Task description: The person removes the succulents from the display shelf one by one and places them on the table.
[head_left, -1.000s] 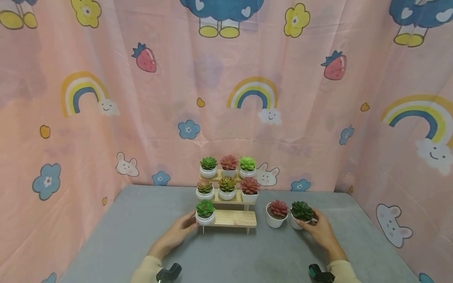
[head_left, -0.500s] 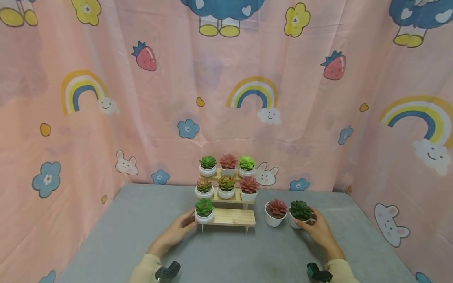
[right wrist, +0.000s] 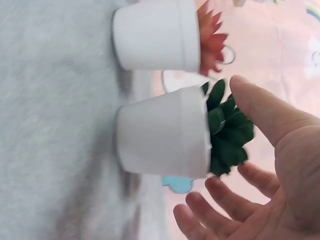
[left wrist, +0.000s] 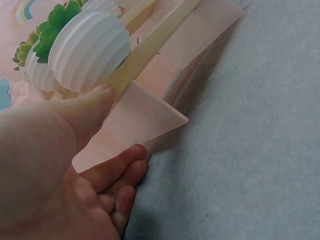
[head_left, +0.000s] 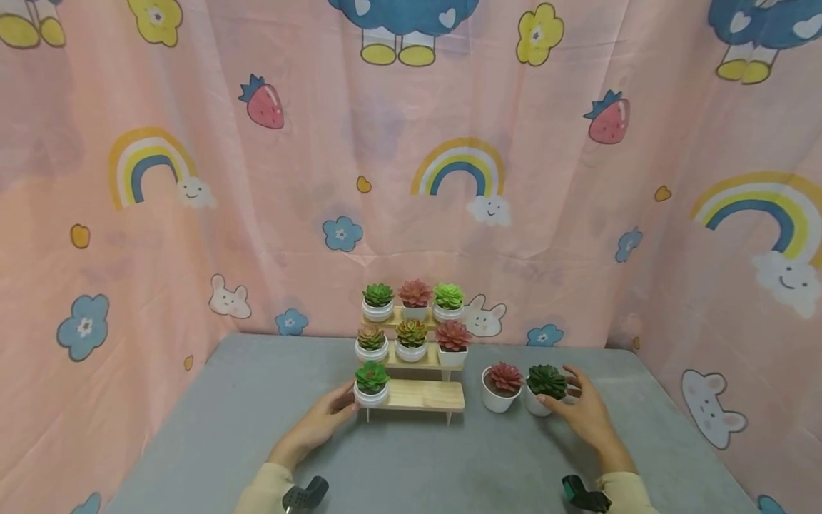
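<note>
My left hand (head_left: 319, 426) stays at the left end of the stand's lowest shelf (head_left: 427, 395). In the left wrist view its thumb (left wrist: 102, 97) touches the wooden board's end, just below a white ribbed pot (left wrist: 90, 50) with a green succulent (head_left: 372, 377). The other fingers (left wrist: 125, 165) lie loosely bent beside the clear leg panel (left wrist: 142, 117). My right hand (head_left: 586, 414) is spread beside a dark green succulent (head_left: 546, 382) in a white pot (right wrist: 165, 132). Thumb and fingers stand apart around its leaves. That pot sits upright on the table.
A red succulent in a white pot (head_left: 501, 400) stands just left of the dark green one. The upper two shelves hold several potted succulents, including a red one (head_left: 453, 335) at the middle shelf's right end. A patterned pink curtain (head_left: 411, 243) hangs behind the grey table (head_left: 411, 464).
My right hand has let go of the dark green succulent's pot; its fingers have spread and shifted slightly right and up. The left hand has kept its place at the stand.
</note>
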Available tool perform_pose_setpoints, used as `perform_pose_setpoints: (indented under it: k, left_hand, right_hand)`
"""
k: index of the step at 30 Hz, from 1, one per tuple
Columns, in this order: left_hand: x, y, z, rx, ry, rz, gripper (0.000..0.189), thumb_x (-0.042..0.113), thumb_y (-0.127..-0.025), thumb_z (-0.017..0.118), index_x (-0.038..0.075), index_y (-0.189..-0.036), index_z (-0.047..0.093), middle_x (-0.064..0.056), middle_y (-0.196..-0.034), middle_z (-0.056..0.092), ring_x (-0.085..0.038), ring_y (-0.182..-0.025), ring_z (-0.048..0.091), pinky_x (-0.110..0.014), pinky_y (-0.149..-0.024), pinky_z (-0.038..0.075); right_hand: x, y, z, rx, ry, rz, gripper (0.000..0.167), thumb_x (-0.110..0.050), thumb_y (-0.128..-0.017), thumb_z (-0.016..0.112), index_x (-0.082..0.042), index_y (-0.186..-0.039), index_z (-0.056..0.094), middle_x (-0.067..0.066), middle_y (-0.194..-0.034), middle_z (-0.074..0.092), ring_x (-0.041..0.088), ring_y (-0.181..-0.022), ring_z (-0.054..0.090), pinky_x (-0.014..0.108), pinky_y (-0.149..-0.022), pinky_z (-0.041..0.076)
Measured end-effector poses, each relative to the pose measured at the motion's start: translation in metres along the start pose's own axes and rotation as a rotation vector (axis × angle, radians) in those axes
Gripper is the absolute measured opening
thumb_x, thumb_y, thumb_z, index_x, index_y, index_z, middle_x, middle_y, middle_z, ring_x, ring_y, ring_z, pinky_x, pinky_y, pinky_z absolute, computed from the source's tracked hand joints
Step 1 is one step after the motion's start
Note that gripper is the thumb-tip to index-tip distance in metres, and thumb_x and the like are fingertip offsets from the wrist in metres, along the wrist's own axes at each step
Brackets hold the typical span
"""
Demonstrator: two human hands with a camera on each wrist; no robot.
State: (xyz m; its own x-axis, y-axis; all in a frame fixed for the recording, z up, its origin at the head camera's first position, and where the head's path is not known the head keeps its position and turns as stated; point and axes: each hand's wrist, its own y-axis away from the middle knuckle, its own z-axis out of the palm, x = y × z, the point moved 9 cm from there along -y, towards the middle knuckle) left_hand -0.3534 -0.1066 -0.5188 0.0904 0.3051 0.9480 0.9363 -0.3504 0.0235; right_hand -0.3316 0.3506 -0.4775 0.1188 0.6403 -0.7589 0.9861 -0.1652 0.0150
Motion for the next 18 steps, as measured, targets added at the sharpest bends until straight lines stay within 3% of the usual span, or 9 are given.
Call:
perform_pose_setpoints:
  k: [8, 18]
  left_hand:
    - [-0.002, 0.0, 0.002, -0.012, 0.0, -0.001, 0.06, 0.027, -0.104, 0.058, 0.016, -0.158, 0.035, -0.023, -0.155, 0.046, -0.047, -0.142, 0.044, -0.062, -0.114, 0.039]
    - [-0.004, -0.002, 0.0, -0.014, 0.002, 0.004, 0.062, 0.03, -0.104, 0.057, 0.015, -0.159, 0.034, -0.024, -0.155, 0.045, -0.048, -0.143, 0.042, -0.063, -0.115, 0.037]
  right_hand:
    - [-0.024, 0.011, -0.015, 0.06, 0.034, -0.03, 0.09, -0.041, -0.096, 0.068, 0.001, -0.159, 0.018, 0.038, -0.157, 0.026, 0.057, -0.141, 0.031, 0.068, -0.11, 0.037]
    - [-0.069, 0.024, -0.015, 0.125, 0.026, -0.165, 0.079, -0.037, -0.096, 0.07, 0.001, -0.154, 0.032, 0.031, -0.156, 0.036, 0.051, -0.14, 0.038, 0.067, -0.109, 0.04]
